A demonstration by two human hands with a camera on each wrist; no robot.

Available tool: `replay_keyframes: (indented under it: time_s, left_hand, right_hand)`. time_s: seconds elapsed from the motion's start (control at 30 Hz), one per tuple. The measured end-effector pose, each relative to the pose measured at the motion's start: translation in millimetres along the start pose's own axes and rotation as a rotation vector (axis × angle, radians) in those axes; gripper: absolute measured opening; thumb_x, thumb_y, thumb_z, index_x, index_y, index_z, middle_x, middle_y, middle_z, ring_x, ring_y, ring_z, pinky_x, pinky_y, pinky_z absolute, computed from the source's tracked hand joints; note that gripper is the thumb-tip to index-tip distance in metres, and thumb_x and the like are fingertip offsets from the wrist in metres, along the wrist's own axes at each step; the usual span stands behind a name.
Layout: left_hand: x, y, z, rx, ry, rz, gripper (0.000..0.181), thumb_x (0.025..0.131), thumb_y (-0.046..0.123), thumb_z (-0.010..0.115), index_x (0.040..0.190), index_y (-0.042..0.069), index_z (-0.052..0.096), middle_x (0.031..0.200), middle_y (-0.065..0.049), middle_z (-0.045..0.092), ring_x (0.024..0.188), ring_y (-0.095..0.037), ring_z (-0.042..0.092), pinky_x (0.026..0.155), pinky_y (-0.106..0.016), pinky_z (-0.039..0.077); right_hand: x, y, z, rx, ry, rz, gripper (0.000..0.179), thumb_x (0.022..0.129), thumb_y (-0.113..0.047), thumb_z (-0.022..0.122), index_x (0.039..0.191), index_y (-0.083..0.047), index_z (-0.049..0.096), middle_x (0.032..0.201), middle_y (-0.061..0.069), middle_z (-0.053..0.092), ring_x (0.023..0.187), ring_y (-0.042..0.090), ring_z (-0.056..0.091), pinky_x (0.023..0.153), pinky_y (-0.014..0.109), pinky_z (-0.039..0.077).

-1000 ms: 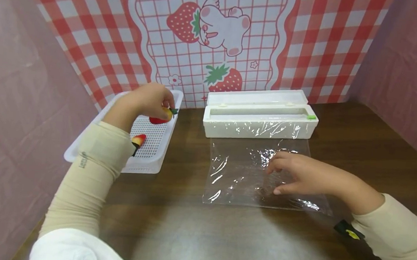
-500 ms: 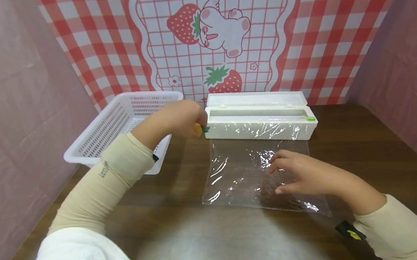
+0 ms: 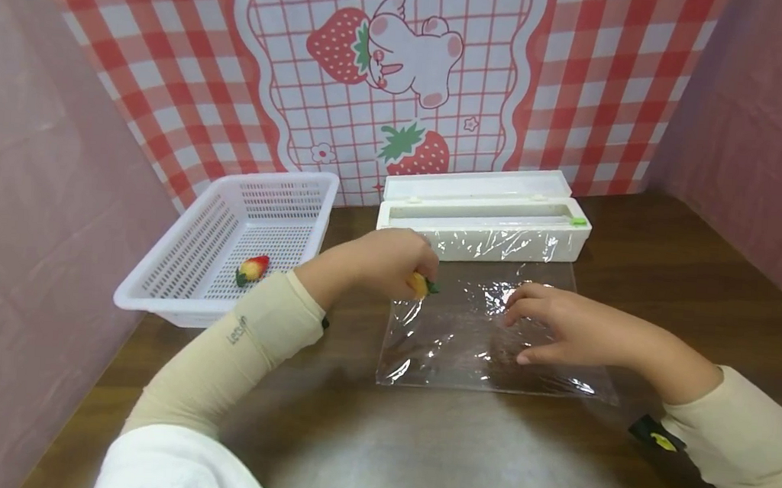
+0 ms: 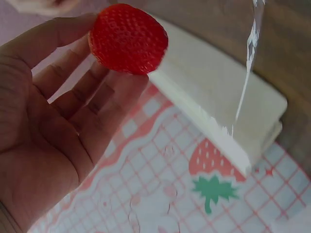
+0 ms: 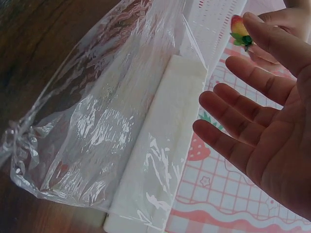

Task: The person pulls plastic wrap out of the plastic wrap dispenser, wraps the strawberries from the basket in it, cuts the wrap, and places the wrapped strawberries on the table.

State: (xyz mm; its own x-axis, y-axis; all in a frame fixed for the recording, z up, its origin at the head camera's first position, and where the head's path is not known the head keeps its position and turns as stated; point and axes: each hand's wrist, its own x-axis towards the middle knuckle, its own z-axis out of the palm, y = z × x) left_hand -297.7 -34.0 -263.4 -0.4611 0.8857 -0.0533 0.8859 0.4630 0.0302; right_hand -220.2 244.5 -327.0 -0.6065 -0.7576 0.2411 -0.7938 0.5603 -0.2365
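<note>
One strawberry [image 3: 420, 285] sat pinched in the left hand [image 3: 388, 261] over clear film [image 3: 445, 348]; the right hand [image 3: 574, 327], fingers apart, obstructed the film's right side. Behind stood a white box [image 3: 501, 245], leftward a basket [image 3: 182, 307].

The held strawberry [image 5: 236, 26] is red and yellow, its leaves [image 5: 242, 40] green. The box [image 3: 478, 183] is white, the backdrop [image 3: 598, 69] red-and-white checked.

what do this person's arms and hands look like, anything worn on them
The left hand and right hand are ungloved. The left sleeve is beige with small dark lettering, meeting a white garment higher up. The right sleeve is beige too, with a black piece bearing a yellow mark near its cuff.
</note>
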Motion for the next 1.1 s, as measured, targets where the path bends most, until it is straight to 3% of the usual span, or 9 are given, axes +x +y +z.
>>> replay_keyframes:
  time_s: [0.23,0.4,0.57,0.67,0.83,1.1]
  left_hand:
    - [34.6,17.3,21.5,-0.098,-0.096,0.082,0.024,0.076,0.012,0.075,0.1,0.01,0.072,0.087,0.002,0.067,0.077,-0.01,0.055,0.067,-0.021,0.046]
    - [57.9,24.0,34.1,-0.186,-0.134,0.131,0.024,0.077,0.013,0.076,0.1,0.008,0.073,0.083,0.001,0.066,0.075,-0.01,0.056,0.068,-0.02,0.046]
    - [77.4,27.6,42.6,-0.24,-0.173,0.128,0.024,0.077,0.014,0.078,0.099,0.008,0.073,0.082,0.001,0.065,0.077,-0.01,0.057,0.069,-0.018,0.046]
    - [87.9,29.5,47.0,-0.257,-0.207,0.126,0.024,0.078,0.015,0.078,0.1,0.007,0.073,0.085,0.001,0.067,0.081,-0.009,0.057,0.071,-0.016,0.047]
    - [99.0,32.9,52.5,-0.25,-0.252,0.118,0.025,0.078,0.017,0.076,0.102,0.008,0.072,0.089,0.002,0.068,0.084,-0.007,0.059,0.072,-0.014,0.046]
    - [106.5,35.0,59.3,-0.291,-0.274,0.078,0.026,0.079,0.016,0.076,0.103,0.006,0.072,0.087,0.002,0.067,0.082,-0.007,0.059,0.07,-0.015,0.048]
  right_hand:
    - [-0.3,3.9,1.9,0.003,0.01,-0.027,0.035,0.074,-0.017,0.084,0.104,-0.01,0.067,0.11,0.001,0.058,0.099,0.018,0.058,0.082,0.042,0.053]
    - [-0.8,7.3,3.2,0.001,0.016,-0.003,0.035,0.073,-0.014,0.085,0.103,-0.009,0.067,0.11,0.002,0.059,0.098,0.017,0.06,0.081,0.04,0.054]
    - [-2.9,10.5,1.3,0.024,0.012,0.063,0.033,0.074,-0.006,0.082,0.103,-0.009,0.067,0.108,-0.001,0.058,0.094,0.017,0.06,0.079,0.037,0.056]
    - [-3.9,12.2,0.3,0.024,0.028,0.063,0.033,0.073,0.001,0.079,0.102,-0.009,0.068,0.107,-0.001,0.059,0.093,0.016,0.06,0.079,0.037,0.056]
    - [-5.3,14.9,0.2,0.02,0.047,0.056,0.033,0.072,0.005,0.076,0.1,-0.011,0.068,0.108,0.0,0.06,0.093,0.016,0.06,0.079,0.038,0.055]
    - [-9.1,17.1,1.0,0.035,0.048,0.078,0.032,0.073,0.006,0.075,0.1,-0.01,0.068,0.107,0.0,0.06,0.093,0.015,0.06,0.081,0.039,0.056]
